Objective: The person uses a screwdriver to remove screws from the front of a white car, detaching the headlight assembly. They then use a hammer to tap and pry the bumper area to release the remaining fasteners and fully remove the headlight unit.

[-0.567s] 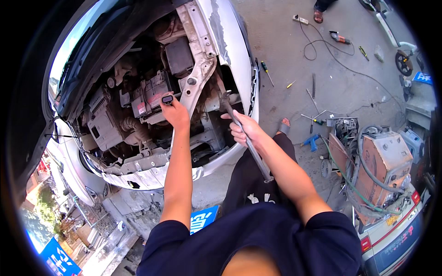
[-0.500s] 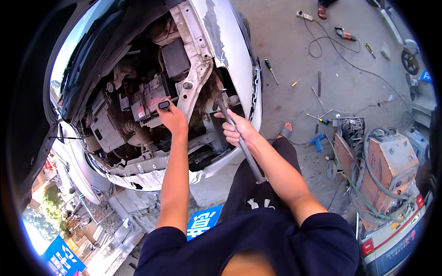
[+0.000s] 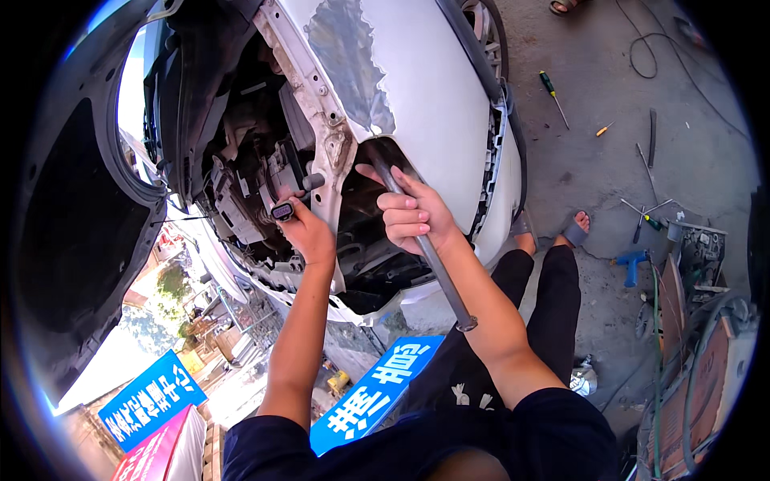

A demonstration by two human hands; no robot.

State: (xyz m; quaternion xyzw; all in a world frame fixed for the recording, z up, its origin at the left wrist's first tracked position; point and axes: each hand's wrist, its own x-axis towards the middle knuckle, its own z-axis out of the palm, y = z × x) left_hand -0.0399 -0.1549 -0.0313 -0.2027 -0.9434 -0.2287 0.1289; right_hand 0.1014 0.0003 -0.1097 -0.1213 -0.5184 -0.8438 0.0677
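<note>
My left hand [image 3: 311, 239] is closed at the front edge of the engine bay. It grips a dark electrical connector [image 3: 282, 211] with a purplish face, between thumb and fingers. My right hand [image 3: 419, 218] wraps round the shaft of a long metal bar [image 3: 443, 276]. The bar's far end reaches into the opening at the car's front corner, where its tip is hidden. Its near end, with a small flared tip, lies over my right forearm. The white fender [image 3: 433, 96], with a grey bare patch, rises just beyond my right hand.
The raised hood [image 3: 64, 216] stands on the left. A screwdriver [image 3: 553, 98], a cross wrench [image 3: 644, 213] and a blue tool [image 3: 631, 264] lie on the ground at right. A blue sign [image 3: 373, 393] is below my arms. A wheeled machine stands at lower right.
My view has turned and shifted toward the fender. The bar's head, visible earlier, now sits inside the corner opening. My left hand still holds the connector.
</note>
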